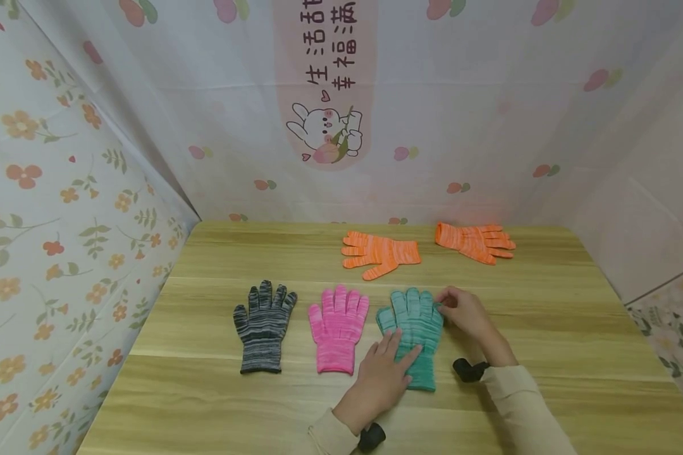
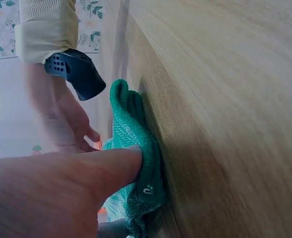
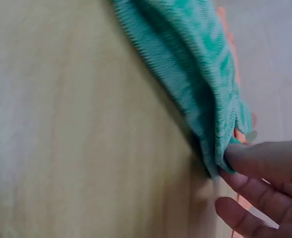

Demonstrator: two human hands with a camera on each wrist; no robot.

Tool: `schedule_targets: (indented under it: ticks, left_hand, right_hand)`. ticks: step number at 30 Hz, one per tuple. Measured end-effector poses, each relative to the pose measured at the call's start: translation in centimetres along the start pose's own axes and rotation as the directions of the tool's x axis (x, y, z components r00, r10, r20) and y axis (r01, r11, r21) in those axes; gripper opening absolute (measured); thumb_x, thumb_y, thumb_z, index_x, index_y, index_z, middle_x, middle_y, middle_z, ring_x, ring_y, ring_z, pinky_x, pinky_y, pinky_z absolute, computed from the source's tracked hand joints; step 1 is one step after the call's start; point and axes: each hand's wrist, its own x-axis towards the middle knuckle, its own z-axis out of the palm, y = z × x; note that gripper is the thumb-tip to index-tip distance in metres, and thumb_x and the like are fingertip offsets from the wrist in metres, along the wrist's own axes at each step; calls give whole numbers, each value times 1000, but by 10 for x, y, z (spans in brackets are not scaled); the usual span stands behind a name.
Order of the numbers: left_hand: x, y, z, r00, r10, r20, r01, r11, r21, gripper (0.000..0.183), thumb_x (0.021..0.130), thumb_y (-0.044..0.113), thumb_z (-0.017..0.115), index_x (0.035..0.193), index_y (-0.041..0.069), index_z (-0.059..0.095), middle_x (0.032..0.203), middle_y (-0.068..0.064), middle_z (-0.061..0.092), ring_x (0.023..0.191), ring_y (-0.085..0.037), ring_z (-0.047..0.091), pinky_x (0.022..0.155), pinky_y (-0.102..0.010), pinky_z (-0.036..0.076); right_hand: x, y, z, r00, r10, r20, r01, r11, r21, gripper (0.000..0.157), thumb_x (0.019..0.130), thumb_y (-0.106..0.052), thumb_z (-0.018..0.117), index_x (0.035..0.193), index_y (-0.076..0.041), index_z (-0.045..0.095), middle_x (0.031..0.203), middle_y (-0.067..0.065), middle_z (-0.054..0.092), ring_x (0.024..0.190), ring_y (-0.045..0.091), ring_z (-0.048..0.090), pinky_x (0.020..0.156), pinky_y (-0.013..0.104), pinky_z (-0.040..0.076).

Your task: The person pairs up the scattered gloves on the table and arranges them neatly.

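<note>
Two green knit gloves [image 1: 415,316] lie stacked on the table, fingers pointing away from me, a little out of line at the left. My left hand [image 1: 382,373] rests on them with extended fingers across the palm area. In the left wrist view its thumb [image 2: 121,166] lies against the green cuff [image 2: 148,191]. At the right edge of the gloves, near the fingertips, my right hand [image 1: 469,313] pinches the green fabric. The right wrist view shows thumb and index finger closed on a glove fingertip [image 3: 230,156], with the layers parting above it.
Left of the green gloves lie a pink glove [image 1: 339,332] and a black-grey glove [image 1: 264,328]. Farther back are two orange gloves, one [image 1: 382,253] pointing left and another [image 1: 475,242] pointing right. A patterned curtain [image 1: 421,114] hangs behind the wooden table [image 1: 199,316].
</note>
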Motion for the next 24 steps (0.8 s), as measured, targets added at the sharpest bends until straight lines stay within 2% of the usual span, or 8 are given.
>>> schedule_targets:
  ticks: [4,8,11,14,16,19,22,24]
  left_hand:
    - [-1,-1,0,1000,-5,-14,5,1000,-6,57,92,44,50,145,38,28,153,-3,26,140,-20,26,107,-36,34]
    - [-2,-3,2,999,-11,-43,9,999,-33,63,90,44,54,146,27,31,152,-2,29,139,-20,29,107,-36,35]
    - [-1,-4,3,999,-12,-49,10,999,-46,65,89,45,55,146,21,32,152,-2,29,139,-20,29,107,-36,35]
    - [-1,-6,4,999,-10,-44,8,999,-33,65,89,48,54,145,22,32,152,-2,29,138,-20,29,105,-36,36]
    - [0,-7,5,999,-5,-54,4,1000,-18,66,89,50,53,145,22,34,151,-1,31,137,-19,31,103,-36,37]
    - [2,-9,8,997,9,-79,-7,1000,15,67,88,54,52,144,20,36,149,0,32,135,-19,33,101,-35,39]
    - [5,-12,10,995,22,-96,-19,1000,23,67,88,54,51,144,20,36,149,1,32,135,-18,34,100,-35,39]
    - [7,-13,10,994,24,-105,-23,1000,11,64,90,52,50,143,20,37,149,1,33,135,-18,34,100,-35,39]
  right_hand:
    - [0,1,2,999,-5,-36,3,997,-78,8,84,-3,62,92,-2,61,79,9,62,72,19,54,63,30,42]
    - [0,-3,3,998,-20,-63,9,985,-174,8,83,-4,63,90,-3,60,76,7,58,72,21,51,66,35,37]
    - [-3,-10,6,993,-72,-90,47,966,-252,11,82,-2,64,91,-2,59,81,10,56,78,25,51,70,39,38]
    - [-10,-23,13,983,-161,-93,131,956,-263,12,80,3,65,90,0,60,88,13,55,85,29,52,76,44,45]
    - [-17,-33,18,974,-220,-48,205,953,-223,13,79,5,66,91,1,61,92,13,56,89,29,55,77,44,49]
    - [-28,-45,25,960,-262,98,275,948,-158,16,78,3,67,93,-1,64,94,8,55,89,26,56,77,42,50]
    - [-35,-50,29,944,-255,210,286,949,-134,21,78,0,69,98,-3,65,97,6,54,90,23,55,77,40,50]
    - [-36,-50,31,942,-245,229,280,950,-136,25,77,0,70,101,-2,65,100,7,52,92,23,53,78,40,49]
